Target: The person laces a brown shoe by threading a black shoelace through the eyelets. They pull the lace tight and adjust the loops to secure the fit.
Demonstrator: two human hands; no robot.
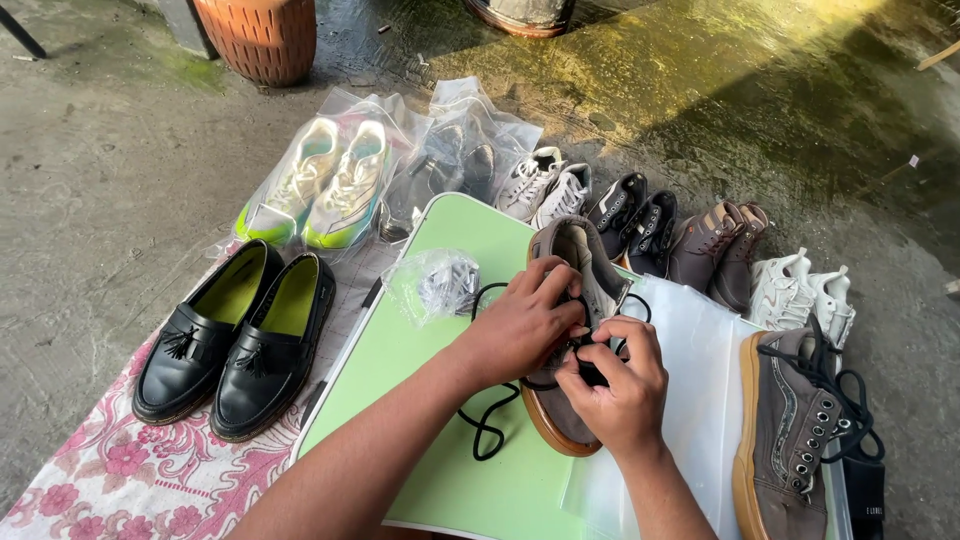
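Observation:
A grey-brown sneaker (pixel 575 262) with a tan sole lies on a light green table (pixel 440 400), toe toward me. My left hand (pixel 515 325) rests on its upper and pinches the black lace (pixel 487 428). My right hand (pixel 620 385) grips the lace over the eyelets near the toe. Loose lace trails onto the table to the left. The matching sneaker (pixel 785 430) with black laces lies at the right.
A crumpled clear bag (pixel 440 285) and a clear plastic sheet (pixel 690 400) lie on the table. On the ground lie black tassel loafers (pixel 235 345), bagged green-white runners (pixel 320 185), and white (pixel 545 185), black (pixel 635 215), brown (pixel 720 250) and cream (pixel 800 290) pairs. A terracotta pot (pixel 260 35) stands behind.

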